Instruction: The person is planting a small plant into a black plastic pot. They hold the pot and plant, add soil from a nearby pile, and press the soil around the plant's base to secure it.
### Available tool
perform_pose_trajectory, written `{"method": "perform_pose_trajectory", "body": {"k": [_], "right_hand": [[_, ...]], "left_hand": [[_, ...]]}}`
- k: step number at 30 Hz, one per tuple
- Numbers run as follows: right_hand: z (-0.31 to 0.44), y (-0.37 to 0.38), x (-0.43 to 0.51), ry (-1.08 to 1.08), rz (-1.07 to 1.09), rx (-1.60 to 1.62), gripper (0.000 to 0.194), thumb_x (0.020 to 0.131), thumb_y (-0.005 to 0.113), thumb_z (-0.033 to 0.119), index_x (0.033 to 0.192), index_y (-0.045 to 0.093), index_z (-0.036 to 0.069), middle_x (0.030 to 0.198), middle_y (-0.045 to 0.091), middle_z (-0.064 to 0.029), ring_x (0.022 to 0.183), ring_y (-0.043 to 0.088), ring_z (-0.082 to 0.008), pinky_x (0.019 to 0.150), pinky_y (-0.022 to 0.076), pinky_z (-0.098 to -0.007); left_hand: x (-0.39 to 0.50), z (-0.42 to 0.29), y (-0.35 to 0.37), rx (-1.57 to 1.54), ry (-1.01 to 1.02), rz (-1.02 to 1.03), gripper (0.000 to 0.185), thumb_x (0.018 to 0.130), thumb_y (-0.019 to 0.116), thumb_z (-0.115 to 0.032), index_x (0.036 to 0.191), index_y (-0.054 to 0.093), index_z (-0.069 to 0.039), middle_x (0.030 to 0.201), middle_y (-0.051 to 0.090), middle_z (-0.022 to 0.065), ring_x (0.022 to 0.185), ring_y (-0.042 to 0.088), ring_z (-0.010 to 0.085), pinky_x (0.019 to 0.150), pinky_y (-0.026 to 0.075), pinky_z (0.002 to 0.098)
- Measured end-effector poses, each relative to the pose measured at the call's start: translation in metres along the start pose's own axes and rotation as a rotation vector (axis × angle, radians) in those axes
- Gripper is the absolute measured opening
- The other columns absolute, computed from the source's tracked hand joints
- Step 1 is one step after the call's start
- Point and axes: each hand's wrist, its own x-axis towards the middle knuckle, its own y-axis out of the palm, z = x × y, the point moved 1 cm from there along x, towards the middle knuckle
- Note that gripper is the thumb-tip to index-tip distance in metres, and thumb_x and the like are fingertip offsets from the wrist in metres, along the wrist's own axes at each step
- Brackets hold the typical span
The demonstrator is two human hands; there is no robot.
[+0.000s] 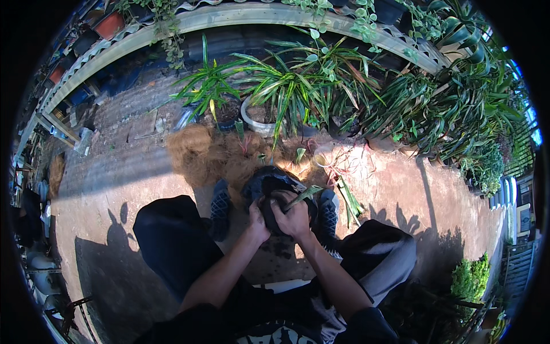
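Note:
Between my knees, my left hand (259,220) and my right hand (293,218) clasp a small dark pot or bag (271,217) from both sides. A green leaf cutting (306,194) stands out of it, slanting up to the right past my right thumb. Soil and the hands hide much of its base, and I cannot tell the container's exact kind. Just beyond lies a larger black plastic bag or tub (262,178), partly covered by my hands. Long cut leaves (350,200) lie on the ground to the right, near my shoe (329,210).
Brown coconut fibre (189,148) is heaped ahead, with small cuttings (300,154) among it. Red strings (359,161) lie beside a clear plastic cup (322,158). Potted striped-leaf plants (283,86) stand behind, beneath a pale shelf beam (258,16). Dense foliage (447,112) lines the right.

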Motion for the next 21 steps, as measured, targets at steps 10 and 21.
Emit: {"method": "perform_pose_trajectory", "body": {"k": [10,21], "right_hand": [[0.006,-0.012,0.014,0.028,-0.103,-0.159,0.036,0.083,0.071,0.034,0.096,0.072,0.001,0.094,0.068,-0.0242,0.089,0.066,-0.0403,0.083,0.0516,-0.0462],[0.014,-0.015,0.012,0.362,-0.097,-0.15,0.039,0.085,0.068,0.038,0.096,0.071,0.0,0.1,0.066,-0.0273,0.103,0.061,-0.0439,0.093,0.0467,-0.0486]], "left_hand": [[-0.014,0.002,0.01,0.005,-0.051,0.134,0.048,0.098,0.038,-0.051,0.127,0.057,-0.018,0.121,0.063,0.004,0.109,0.063,0.0222,0.09,0.053,0.044],[-0.019,0.003,0.02,-0.016,0.005,0.057,0.05,0.098,0.035,-0.053,0.128,0.057,-0.019,0.123,0.062,0.0028,0.114,0.06,0.0211,0.094,0.05,0.0444]]}}
